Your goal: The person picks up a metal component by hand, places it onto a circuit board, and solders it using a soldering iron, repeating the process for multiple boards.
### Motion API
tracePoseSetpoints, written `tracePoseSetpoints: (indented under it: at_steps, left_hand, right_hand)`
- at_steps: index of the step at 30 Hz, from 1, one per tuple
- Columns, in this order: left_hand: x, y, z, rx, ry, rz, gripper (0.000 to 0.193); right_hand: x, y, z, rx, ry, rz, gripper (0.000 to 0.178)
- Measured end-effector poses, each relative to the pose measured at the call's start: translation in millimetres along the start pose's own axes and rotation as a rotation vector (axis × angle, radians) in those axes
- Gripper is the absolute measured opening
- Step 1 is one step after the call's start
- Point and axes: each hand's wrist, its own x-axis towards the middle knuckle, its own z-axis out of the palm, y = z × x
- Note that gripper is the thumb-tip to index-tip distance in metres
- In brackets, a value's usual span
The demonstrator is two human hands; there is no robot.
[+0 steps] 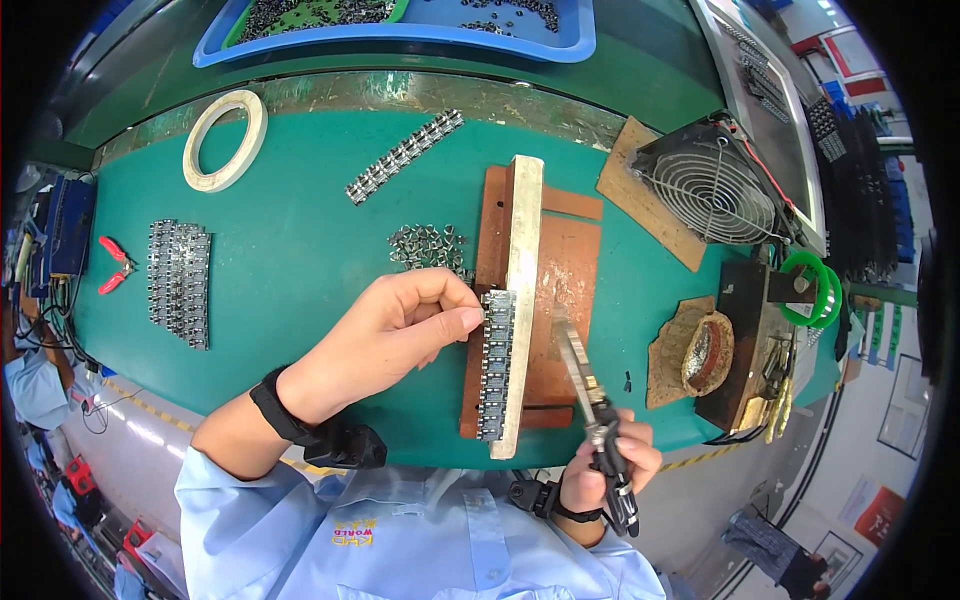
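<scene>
A row of small black components with metal pins (495, 370) lies along a pale bar (524, 260) on a brown board (565, 270). My left hand (395, 325) is closed, thumb and index finger pinched together at the row's far end; whatever sits between the fingertips is too small to make out. My right hand (615, 465) is wrapped round a black-handled tool (595, 415) with a long metal front, blurred, its tip over the board right of the bar. Small shiny metal pieces (425, 248) lie in a loose pile beyond my left hand.
Another component strip (405, 157) lies at the back, several more rows (180, 283) at left. Around stand a tape roll (195, 172), red-handled cutters (117, 265), a fan (715, 190), a round dish (708, 353), a green spool (820, 290) and a blue tray (400, 40).
</scene>
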Motion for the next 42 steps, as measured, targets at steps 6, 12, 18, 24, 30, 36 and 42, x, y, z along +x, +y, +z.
tracePoseSetpoints:
  at_steps: [6,12,18,24,30,36,42]
  left_hand:
    - [-2,3,-1,-0.003,-0.003,-0.014,0.011]
    - [0,2,0,0.011,-0.004,-0.003,0.011]
    - [-1,1,-1,0.014,-0.009,0.017,0.012]
    - [-1,2,0,0.01,-0.006,0.007,0.011]
    - [-1,4,0,0.014,0.003,-0.008,0.011]
    - [-7,11,-11,0.132,0.123,0.03,0.009]
    - [-14,-3,-5,0.91,0.2,0.465,0.012]
  right_hand:
    - [-26,-8,-22,-0.332,0.49,-0.001,0.039]
    - [-26,-18,-34,-0.799,0.51,0.317,0.036]
    - [-12,-19,-13,-0.441,0.394,0.093,0.038]
    - [-8,-10,5,-0.334,0.181,0.147,0.038]
    - [-6,-6,5,-0.331,0.211,0.133,0.037]
    - [-9,-4,2,-0.354,0.201,0.102,0.037]
    - [-7,-6,3,-0.322,0.209,0.104,0.037]
